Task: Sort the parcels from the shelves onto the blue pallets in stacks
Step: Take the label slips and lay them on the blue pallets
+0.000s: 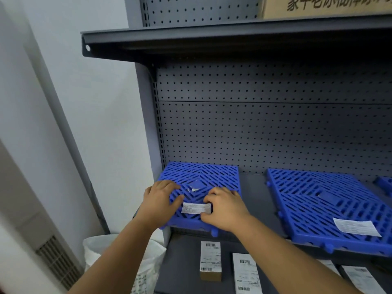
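A blue slatted pallet (203,177) lies at the left end of the grey shelf (252,187). On its front part sits a small parcel (196,208) with a white label. My right hand (227,209) pinches the parcel's right end between curled fingers and thumb. My left hand (160,202) rests on the pallet, its thumb against the parcel's left end. A second blue pallet (314,198) lies to the right with a flat white-labelled parcel (357,227) near its front edge. On the shelf below stand more labelled parcels (210,259) (246,272).
A third blue pallet (384,184) shows at the right edge. A cardboard box (318,7) sits on the upper shelf, whose front lip (191,42) overhangs. A white bag (95,249) stands on the floor left of the shelving, beside the wall.
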`<state>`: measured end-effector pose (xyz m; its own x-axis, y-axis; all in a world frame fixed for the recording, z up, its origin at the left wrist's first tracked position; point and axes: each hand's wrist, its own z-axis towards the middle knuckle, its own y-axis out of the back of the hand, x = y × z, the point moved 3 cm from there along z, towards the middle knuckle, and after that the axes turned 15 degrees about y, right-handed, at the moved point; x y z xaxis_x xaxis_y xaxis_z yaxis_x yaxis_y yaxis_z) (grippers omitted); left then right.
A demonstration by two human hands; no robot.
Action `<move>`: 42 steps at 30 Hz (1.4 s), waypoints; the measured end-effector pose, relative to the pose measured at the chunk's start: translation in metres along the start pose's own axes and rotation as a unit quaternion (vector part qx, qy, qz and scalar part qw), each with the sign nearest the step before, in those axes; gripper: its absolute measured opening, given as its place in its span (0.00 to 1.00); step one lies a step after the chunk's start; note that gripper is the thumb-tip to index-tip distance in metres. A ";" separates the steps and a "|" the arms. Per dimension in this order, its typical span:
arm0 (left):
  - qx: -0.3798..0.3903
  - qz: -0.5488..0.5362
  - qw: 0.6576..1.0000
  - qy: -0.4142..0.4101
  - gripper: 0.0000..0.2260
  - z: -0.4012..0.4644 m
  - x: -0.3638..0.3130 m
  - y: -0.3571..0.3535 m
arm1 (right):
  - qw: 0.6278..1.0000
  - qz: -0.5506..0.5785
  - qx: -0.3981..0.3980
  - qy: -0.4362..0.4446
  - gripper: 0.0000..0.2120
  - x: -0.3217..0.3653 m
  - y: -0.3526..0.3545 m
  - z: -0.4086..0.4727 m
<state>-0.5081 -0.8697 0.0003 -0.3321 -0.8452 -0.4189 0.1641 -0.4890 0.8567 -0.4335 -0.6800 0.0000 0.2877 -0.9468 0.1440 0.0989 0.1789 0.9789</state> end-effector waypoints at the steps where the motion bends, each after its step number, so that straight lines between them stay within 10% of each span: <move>1: 0.001 0.002 1.000 -0.001 0.15 0.000 0.000 0.000 | 1.000 0.001 0.003 -0.003 0.24 -0.001 0.000 0.000; 21: 0.052 0.007 0.986 -0.160 0.33 -0.028 -0.145 -0.036 | 0.987 -0.051 -0.137 -0.064 0.32 -0.079 0.055 -0.128; 42: 0.127 -0.012 0.961 -0.247 0.26 -0.176 -0.492 -0.127 | 0.963 -0.057 -0.181 -0.192 0.28 -0.260 0.150 -0.457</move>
<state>-0.2024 -0.4292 0.0448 -0.7434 -0.5981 -0.2995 -0.0597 -0.3867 0.9203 -0.0581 -0.2842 0.0430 -0.1103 -0.9826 0.1494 0.4546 0.0838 0.8868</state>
